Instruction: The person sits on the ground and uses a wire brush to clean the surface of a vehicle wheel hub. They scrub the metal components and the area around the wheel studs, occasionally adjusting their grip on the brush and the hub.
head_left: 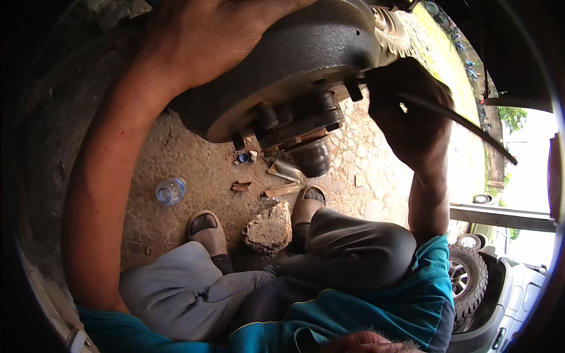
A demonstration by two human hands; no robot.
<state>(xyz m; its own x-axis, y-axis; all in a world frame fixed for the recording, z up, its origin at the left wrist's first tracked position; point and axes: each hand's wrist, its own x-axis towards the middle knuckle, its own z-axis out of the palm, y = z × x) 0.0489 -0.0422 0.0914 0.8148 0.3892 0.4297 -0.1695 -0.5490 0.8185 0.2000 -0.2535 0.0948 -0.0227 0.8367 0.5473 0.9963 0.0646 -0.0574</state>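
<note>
A dark brake drum (297, 56) hangs at the top, threaded wheel studs (268, 115) and a rounded hub cap (313, 157) on its lower face. My left hand (209, 44) lies over the drum's left side, gripping it. Its fingertips run out of view at the upper edge. On the right, my right hand (412, 109) is closed in a fist around a thin dark metal rod (477, 132), close to the drum's rim and a stud. The rod's long end slants down to the right. Shadow hides its other end.
On the dirt and stone ground lie a plastic bottle (170, 192), a blue cap (243, 157), metal scraps (285, 170) and a rough rock (268, 229) between my feet. A vehicle with a rugged tyre (468, 279) stands at right.
</note>
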